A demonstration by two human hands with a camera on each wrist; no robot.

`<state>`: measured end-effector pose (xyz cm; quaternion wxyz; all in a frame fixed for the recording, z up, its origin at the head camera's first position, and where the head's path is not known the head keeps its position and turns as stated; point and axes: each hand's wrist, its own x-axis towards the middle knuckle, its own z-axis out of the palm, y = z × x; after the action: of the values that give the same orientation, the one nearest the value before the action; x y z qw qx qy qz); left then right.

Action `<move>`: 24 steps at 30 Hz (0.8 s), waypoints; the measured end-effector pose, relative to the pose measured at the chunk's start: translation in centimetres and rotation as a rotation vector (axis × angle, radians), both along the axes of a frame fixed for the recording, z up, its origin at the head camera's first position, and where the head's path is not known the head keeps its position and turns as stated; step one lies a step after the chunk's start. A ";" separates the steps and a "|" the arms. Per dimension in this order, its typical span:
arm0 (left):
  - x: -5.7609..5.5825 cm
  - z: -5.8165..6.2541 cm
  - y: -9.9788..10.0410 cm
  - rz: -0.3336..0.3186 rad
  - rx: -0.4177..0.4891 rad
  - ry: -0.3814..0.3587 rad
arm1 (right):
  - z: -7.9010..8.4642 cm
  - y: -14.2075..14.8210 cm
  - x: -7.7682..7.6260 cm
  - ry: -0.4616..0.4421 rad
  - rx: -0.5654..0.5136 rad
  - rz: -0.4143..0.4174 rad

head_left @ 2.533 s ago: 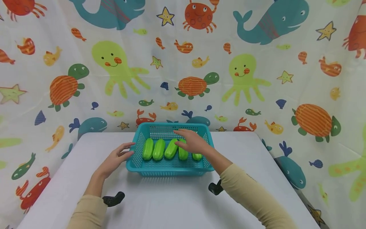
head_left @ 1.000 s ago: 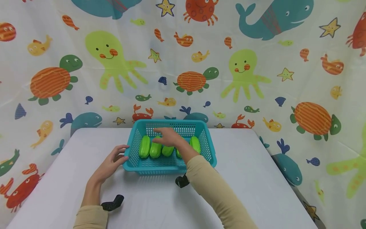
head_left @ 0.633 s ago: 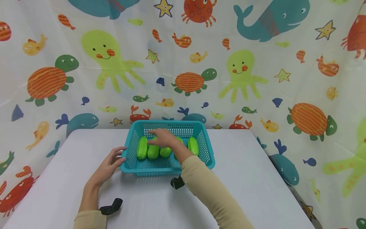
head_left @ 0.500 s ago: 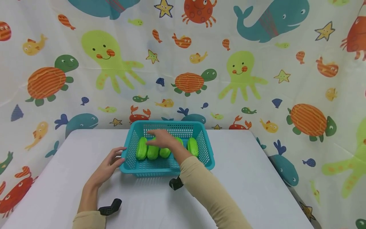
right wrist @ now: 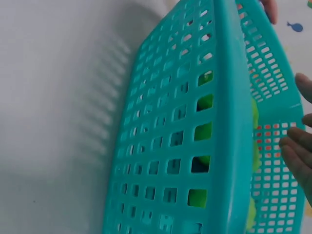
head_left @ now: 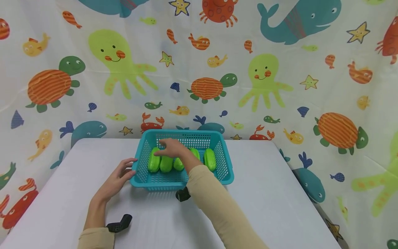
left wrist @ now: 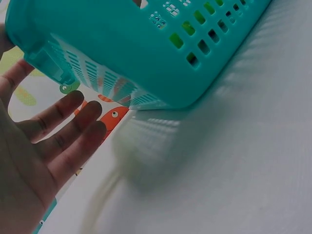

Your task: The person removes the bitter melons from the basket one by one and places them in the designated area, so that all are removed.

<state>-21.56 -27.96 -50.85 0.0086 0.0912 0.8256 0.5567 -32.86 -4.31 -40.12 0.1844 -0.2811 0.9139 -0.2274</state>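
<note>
Apparently steadies basket point(head_left: 155, 185) at nine o'clock with spread fingers point(left wrist: 53, 113) of left hand point(head_left: 119, 174); poises right hand point(head_left: 174, 148), with fingers parted, above green vegetables point(head_left: 166, 164) toward ten o'clock.

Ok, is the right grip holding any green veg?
No, the right wrist view shows the right grip with fingers extended and holding nothing; the green veg lie in the basket.

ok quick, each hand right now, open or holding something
Left hand: open, at the left end of the basket.
Right hand: open, above the green vegetables, holding nothing.
</note>
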 end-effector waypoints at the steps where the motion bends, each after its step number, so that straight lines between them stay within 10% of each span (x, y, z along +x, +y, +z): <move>1: 0.0 0.0 0.0 0.002 0.000 -0.002 | -0.1 0.0 -0.1 -0.004 0.005 -0.002; 24: -0.3 -0.1 -0.1 0.011 0.001 -0.022 | -1.4 -1.6 -1.9 -0.002 -0.022 0.031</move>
<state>-21.84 -28.07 -50.96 0.0149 0.0806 0.8258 0.5580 -34.79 -5.88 -41.47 0.1858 -0.2967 0.9068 -0.2350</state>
